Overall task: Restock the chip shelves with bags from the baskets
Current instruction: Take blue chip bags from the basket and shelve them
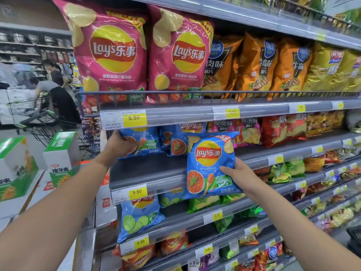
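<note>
Blue chip bag [210, 163] is held in the right hand [238, 173]; a shelved bag [145, 143] is gripped by the left hand [119, 144].

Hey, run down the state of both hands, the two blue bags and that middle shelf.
left hand: gripping the shelved blue bag
right hand: holding the loose blue bag
shelved blue bag: standing on the shelf
loose blue bag: upright, before the shelf
middle shelf: partly stocked
</note>
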